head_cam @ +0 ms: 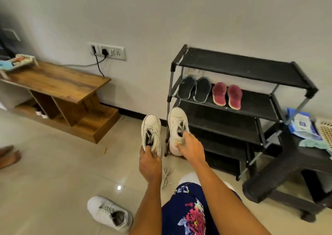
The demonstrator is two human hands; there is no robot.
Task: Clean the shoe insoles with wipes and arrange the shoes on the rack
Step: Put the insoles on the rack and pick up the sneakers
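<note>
In the head view, two white sneakers are held up side by side, toes pointing to 12 o'clock, in front of the black shoe rack (248,68). The left sneaker (151,129) is gripped at its heel by the left hand (150,164), whose fingers are curled round the collar. The right sneaker (177,125) is held by the right hand (191,146), with fingers hooked into its opening. The rack stands at about 2 o'clock from the hands; on its second shelf a dark pair of insoles (195,89) and a red pair of insoles (227,95) are laid flat, side by side. A pack of wipes (301,125) is seen on a dark stool (287,164) at 3 o'clock. A third white sneaker (109,212) lies on the tiled floor (53,172) at 7 o'clock, and loose laces (166,176) lie just below the left hand.
</note>
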